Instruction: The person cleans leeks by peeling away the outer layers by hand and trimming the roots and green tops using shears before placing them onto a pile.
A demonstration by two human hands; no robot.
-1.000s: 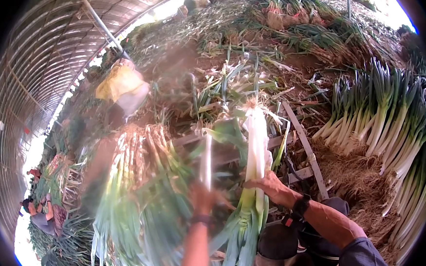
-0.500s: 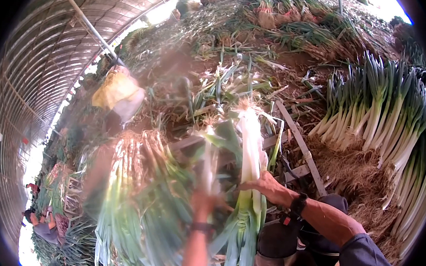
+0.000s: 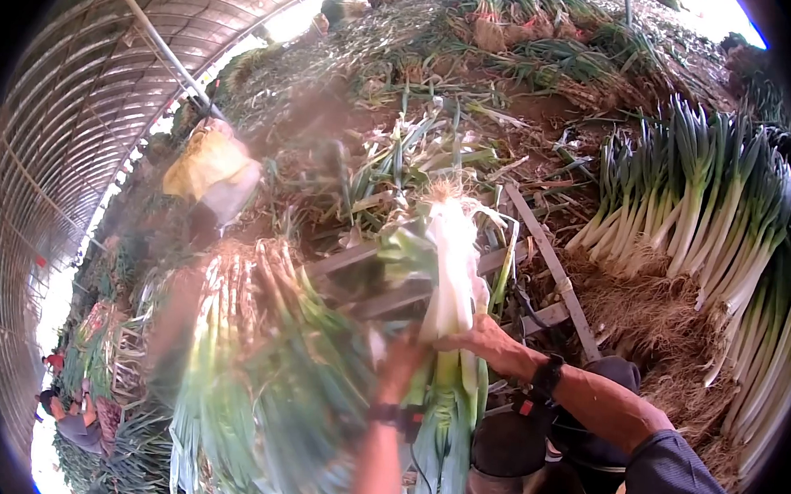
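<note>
My right hand (image 3: 491, 345) is closed around a bundle of long green onions (image 3: 452, 259), its thumb across the white stalks. The bundle stands upright in view, roots at the top and green leaves hanging down over my lap. My left hand (image 3: 399, 363) is blurred and closed against the left side of the same stalks, close to the right thumb. Its fingertips are partly hidden. A smeared green leaf (image 3: 404, 255) shows just left of the white stalks. Beside my left arm lies a heap of untrimmed green onions (image 3: 227, 327) with brown roots.
Clean green onions (image 3: 689, 192) stand in a row at the right, above matted roots (image 3: 635, 321). A wooden frame (image 3: 553, 266) lies ahead of my knees. A yellow and white bag (image 3: 210, 168) hangs at a pole (image 3: 159, 42). Another person (image 3: 79, 422) sits at the far left.
My left hand has moved up and right with a stalk to meet the bundle in my right hand. The bundle has shifted slightly left.
</note>
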